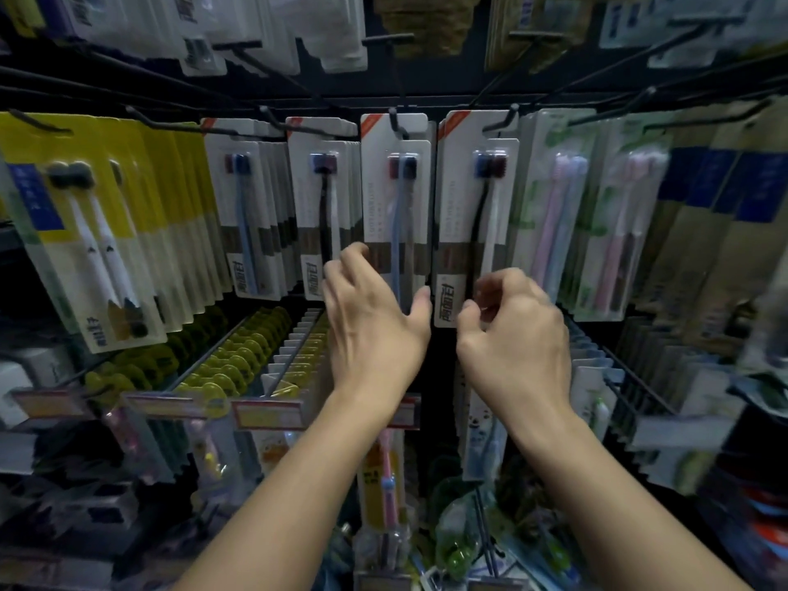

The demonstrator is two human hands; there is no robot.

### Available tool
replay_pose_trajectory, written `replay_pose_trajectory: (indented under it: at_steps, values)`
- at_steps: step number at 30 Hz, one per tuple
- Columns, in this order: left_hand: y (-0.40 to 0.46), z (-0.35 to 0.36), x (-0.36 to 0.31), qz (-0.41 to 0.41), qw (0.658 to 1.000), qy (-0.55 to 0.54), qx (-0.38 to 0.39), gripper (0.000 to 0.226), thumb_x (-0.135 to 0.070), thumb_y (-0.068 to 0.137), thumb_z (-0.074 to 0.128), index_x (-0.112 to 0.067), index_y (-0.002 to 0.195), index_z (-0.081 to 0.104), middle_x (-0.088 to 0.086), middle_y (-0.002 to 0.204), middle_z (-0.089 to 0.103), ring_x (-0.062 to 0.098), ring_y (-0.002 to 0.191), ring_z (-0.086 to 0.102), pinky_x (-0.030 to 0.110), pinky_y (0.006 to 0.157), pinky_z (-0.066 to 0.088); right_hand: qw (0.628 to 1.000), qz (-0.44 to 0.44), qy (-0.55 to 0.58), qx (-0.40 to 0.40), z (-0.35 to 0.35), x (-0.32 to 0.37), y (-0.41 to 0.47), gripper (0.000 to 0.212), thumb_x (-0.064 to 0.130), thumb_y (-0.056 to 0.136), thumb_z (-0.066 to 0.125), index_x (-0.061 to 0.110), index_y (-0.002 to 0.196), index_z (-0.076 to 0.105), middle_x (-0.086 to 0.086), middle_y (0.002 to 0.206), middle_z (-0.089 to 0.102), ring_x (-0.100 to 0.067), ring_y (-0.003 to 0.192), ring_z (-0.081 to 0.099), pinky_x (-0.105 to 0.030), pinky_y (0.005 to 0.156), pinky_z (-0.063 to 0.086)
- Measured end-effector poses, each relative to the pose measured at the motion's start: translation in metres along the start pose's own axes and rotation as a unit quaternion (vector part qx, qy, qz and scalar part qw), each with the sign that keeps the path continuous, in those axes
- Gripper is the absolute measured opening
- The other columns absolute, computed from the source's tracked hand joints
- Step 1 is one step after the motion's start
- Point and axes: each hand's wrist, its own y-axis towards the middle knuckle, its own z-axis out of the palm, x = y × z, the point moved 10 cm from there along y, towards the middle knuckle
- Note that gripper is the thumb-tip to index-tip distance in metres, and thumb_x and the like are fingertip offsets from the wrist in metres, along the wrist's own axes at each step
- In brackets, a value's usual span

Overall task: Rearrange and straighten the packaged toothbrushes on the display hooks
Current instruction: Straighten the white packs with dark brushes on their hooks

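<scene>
White toothbrush packs hang in a row on black hooks at mid height. My left hand [373, 317] grips the lower end of the centre pack [394, 198], fingers on its left edge and thumb on its right edge. That pack hangs straight on its hook [394, 121]. My right hand [514, 330] has curled fingers and pinches the bottom edge of the neighbouring white pack [471, 223] to the right, which hangs slightly tilted. Two more stacks of white packs [317, 206] hang to the left.
Yellow packs [98, 232] fill the left hooks, and pastel pink and blue brushes in green packs [563, 223] hang on the right. More packs hang above. Below, long hooks with price tags [268, 413] carry yellow and children's toothbrush packs, jutting toward me.
</scene>
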Motion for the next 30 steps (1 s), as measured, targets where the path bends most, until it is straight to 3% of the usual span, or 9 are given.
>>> replay_pose_trajectory:
  at_steps: [6,10,13,17,30]
  values:
    - [0.008,0.008,0.009,-0.023,1.000,0.002,-0.004,0.079,-0.044,0.083,0.082,-0.016,0.140,0.034,0.011,0.135,0.045,0.029,0.124,0.051,0.037,0.097,0.048,0.999,-0.009,-0.010,-0.036,0.001,-0.008,0.007,0.051,0.032,0.091,0.070,0.016,0.132,0.045,-0.006,0.128,0.047,-0.027,0.120,0.051,-0.043,0.100,0.048]
    - [0.010,0.014,0.015,-0.034,0.999,0.012,0.008,0.085,-0.045,0.080,0.084,-0.016,0.142,0.034,0.010,0.136,0.045,0.028,0.125,0.051,0.039,0.100,0.048,0.999,0.007,-0.043,-0.012,0.014,-0.012,0.012,0.072,0.039,0.089,0.076,0.011,0.143,0.037,-0.011,0.137,0.041,-0.030,0.130,0.043,-0.035,0.092,0.044]
    - [0.010,0.016,0.018,-0.036,0.999,0.012,0.014,0.087,-0.045,0.080,0.085,-0.017,0.143,0.033,0.010,0.136,0.045,0.029,0.125,0.052,0.042,0.101,0.051,0.998,0.016,-0.057,-0.003,0.020,-0.014,0.016,0.080,0.043,0.088,0.078,0.010,0.146,0.034,-0.012,0.142,0.039,-0.031,0.135,0.041,-0.038,0.093,0.047]
    - [0.013,0.018,0.021,-0.039,0.999,0.011,0.020,0.086,-0.045,0.081,0.085,-0.017,0.144,0.033,0.009,0.136,0.043,0.029,0.124,0.053,0.039,0.099,0.050,0.997,0.025,-0.071,-0.002,0.027,-0.017,0.019,0.080,0.045,0.087,0.078,0.012,0.145,0.034,-0.011,0.142,0.038,-0.033,0.135,0.042,-0.046,0.091,0.053]
    - [0.015,0.024,0.023,-0.057,0.996,0.047,0.051,0.085,-0.049,0.082,0.083,-0.016,0.144,0.036,0.009,0.140,0.046,0.032,0.125,0.057,0.038,0.093,0.050,0.997,0.042,-0.063,0.006,0.035,-0.022,0.025,0.072,0.034,0.088,0.078,0.014,0.141,0.034,-0.011,0.142,0.041,-0.036,0.130,0.051,-0.047,0.092,0.052]
